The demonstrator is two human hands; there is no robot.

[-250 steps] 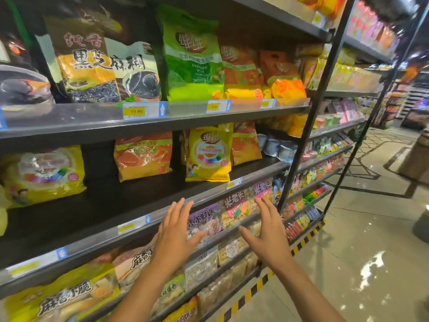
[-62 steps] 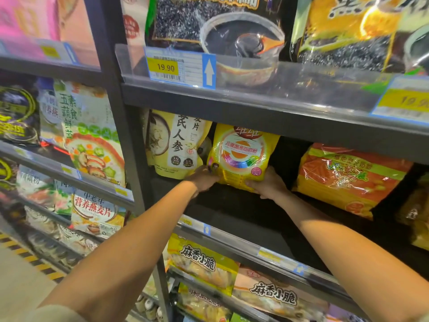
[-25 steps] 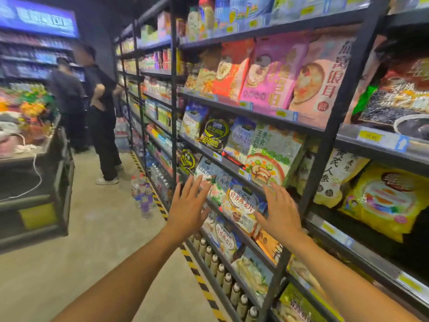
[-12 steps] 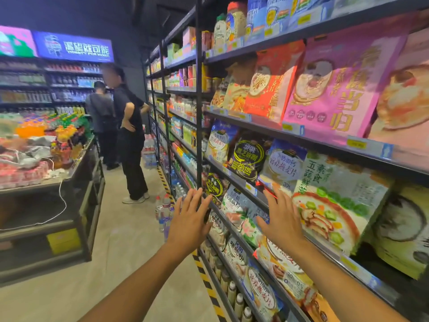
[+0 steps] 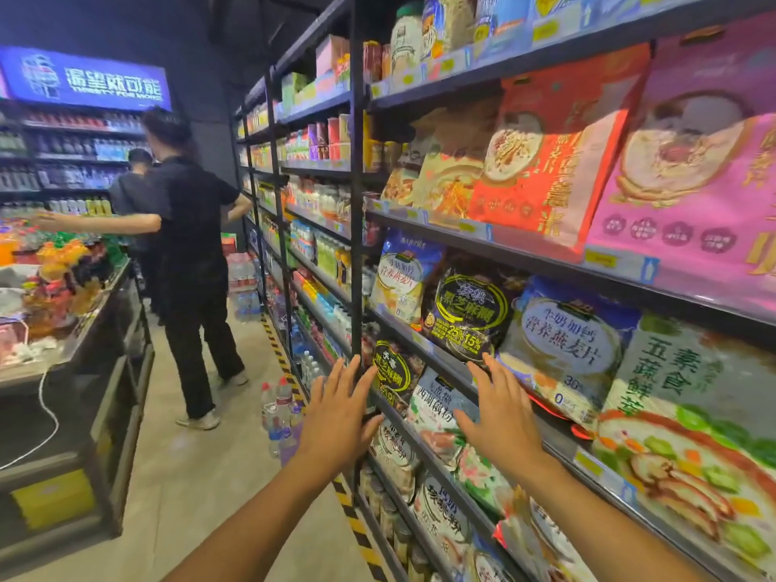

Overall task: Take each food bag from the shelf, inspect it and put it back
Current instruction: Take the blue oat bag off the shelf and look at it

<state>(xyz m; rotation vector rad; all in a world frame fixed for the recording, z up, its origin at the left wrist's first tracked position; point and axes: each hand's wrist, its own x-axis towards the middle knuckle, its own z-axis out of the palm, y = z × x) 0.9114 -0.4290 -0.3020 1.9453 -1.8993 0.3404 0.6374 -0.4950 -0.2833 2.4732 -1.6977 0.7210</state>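
Observation:
A tall black shelf (image 5: 546,262) full of food bags runs along my right. My left hand (image 5: 338,417) and my right hand (image 5: 502,417) are both raised in front of it with fingers spread and straight, holding nothing. Just beyond them stand a black sesame-paste bag (image 5: 468,312), a smaller black bag (image 5: 392,371) one tier lower, a blue oat bag (image 5: 564,346) and a white-blue bag (image 5: 436,407). A red bag (image 5: 546,161) and a pink bag (image 5: 693,182) lean on the tier above. Neither hand touches a bag.
Two people in dark clothes (image 5: 189,254) stand in the aisle ahead on the left. A low display stand with drinks (image 5: 63,296) fills the left side. Water bottles (image 5: 277,409) stand on the floor by the shelf's foot, along a yellow-black floor stripe (image 5: 357,527).
After setting the yellow bag back, my hands came off empty and I moved left along the shelf. In the last half second the view came closer to the black and blue bags.

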